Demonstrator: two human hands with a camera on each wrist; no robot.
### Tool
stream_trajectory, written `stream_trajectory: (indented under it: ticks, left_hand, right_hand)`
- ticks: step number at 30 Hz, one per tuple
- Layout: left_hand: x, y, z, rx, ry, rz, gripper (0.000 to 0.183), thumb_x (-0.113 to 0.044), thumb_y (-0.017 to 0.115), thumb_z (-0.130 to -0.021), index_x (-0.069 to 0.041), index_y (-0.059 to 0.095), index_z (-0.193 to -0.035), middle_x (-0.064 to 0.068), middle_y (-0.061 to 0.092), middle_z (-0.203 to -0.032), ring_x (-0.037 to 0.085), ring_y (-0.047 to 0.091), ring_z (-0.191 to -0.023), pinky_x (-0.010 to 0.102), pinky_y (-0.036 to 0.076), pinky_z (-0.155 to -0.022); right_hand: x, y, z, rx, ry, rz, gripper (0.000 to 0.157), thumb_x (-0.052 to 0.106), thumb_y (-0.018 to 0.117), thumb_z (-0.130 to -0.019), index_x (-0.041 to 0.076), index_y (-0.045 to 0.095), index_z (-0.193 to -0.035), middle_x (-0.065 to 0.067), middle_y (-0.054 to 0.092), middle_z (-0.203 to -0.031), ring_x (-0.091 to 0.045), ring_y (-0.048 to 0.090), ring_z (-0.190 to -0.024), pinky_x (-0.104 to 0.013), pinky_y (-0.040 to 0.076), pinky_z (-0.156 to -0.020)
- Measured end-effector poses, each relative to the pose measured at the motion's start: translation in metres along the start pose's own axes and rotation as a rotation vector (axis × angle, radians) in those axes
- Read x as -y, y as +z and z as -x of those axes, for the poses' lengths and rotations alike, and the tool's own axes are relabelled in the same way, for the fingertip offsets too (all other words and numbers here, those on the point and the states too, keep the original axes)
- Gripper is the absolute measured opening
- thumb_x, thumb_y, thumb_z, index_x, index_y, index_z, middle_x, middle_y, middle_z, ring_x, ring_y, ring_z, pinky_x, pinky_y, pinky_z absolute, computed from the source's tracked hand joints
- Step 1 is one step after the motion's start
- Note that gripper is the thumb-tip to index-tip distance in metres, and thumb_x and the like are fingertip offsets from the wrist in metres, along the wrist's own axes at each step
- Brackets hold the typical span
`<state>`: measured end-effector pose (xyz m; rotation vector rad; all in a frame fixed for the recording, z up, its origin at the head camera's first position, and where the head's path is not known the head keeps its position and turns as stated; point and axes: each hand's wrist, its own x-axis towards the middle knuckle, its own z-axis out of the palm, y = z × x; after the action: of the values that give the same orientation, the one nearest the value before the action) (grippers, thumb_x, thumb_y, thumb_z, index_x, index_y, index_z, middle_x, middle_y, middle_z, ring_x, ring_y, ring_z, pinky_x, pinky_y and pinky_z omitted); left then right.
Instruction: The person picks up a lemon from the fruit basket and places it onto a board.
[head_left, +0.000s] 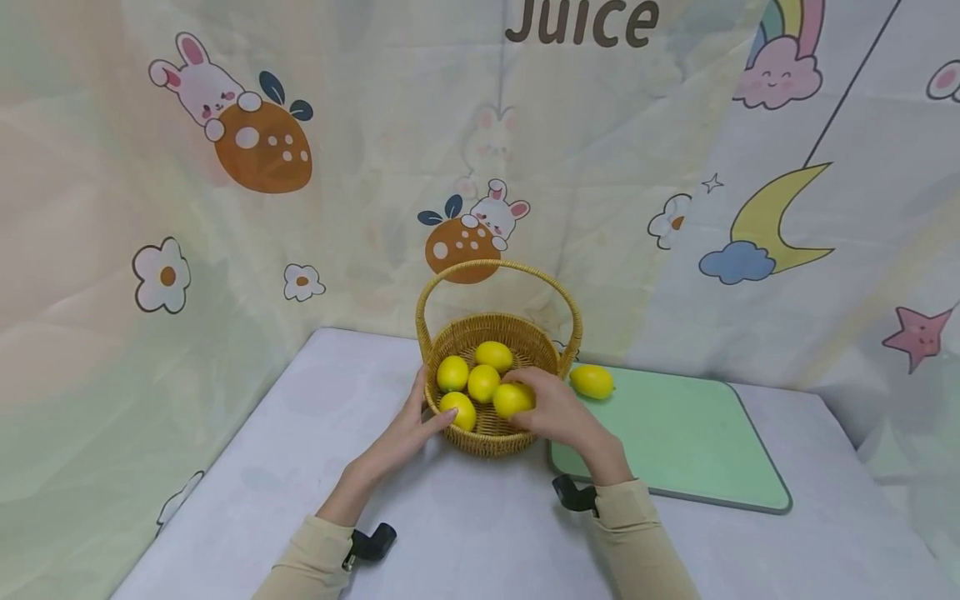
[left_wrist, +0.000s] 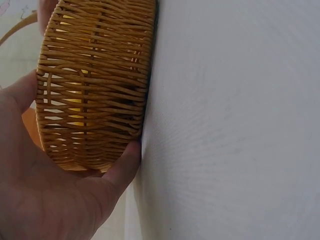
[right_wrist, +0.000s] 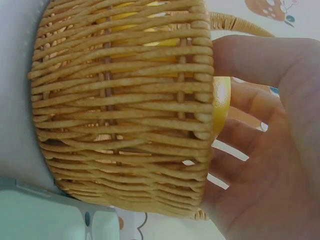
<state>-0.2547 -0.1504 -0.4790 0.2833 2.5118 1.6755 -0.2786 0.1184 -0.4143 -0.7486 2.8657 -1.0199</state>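
Observation:
A round wicker basket (head_left: 487,446) with a tall arched handle holds several yellow lemons (head_left: 452,373). My left hand (head_left: 408,427) grips the basket's left side, its thumb over the front rim. In the left wrist view that hand (left_wrist: 55,200) spans the woven wall (left_wrist: 100,95) from rim to base. My right hand (head_left: 558,407) reaches over the right rim and holds a lemon (head_left: 513,402) inside the basket. From the right wrist, part of a lemon (right_wrist: 221,102) shows between the rim and the curved fingers of my hand (right_wrist: 280,145); the wall hides the rest.
A green cutting board (head_left: 690,442) with a grey edge lies right of the basket. Another lemon (head_left: 592,382) rests on its back left corner. A white cloth covers the table (head_left: 465,533), and a printed curtain (head_left: 360,208) hangs behind it.

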Motion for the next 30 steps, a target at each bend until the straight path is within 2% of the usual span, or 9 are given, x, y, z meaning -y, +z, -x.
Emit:
stream_trajectory:
  ticks: [18,30]
  left_hand:
    - [0.001,0.0,0.0,0.004,0.013,0.006,0.097,-0.055,0.059,-0.095,-0.04,-0.016,-0.155,-0.007,-0.011,-0.167,0.028,0.012,-0.155,0.058,0.013,-0.123]
    - [0.002,0.0,0.0,0.004,0.024,0.001,0.098,-0.057,0.058,-0.094,-0.04,-0.016,-0.155,-0.007,-0.013,-0.167,0.026,0.008,-0.156,0.057,0.011,-0.124]
  right_hand:
    - [-0.009,-0.012,0.004,-0.083,-0.002,-0.068,0.056,0.018,0.079,-0.08,0.014,0.061,-0.132,-0.002,0.06,-0.136,-0.026,0.057,-0.123,-0.051,0.047,-0.104]
    - [-0.012,-0.018,0.007,-0.123,0.008,-0.058,0.051,0.019,0.079,-0.08,0.021,0.062,-0.127,0.0,0.062,-0.129,-0.023,0.058,-0.111,-0.045,0.051,-0.093]
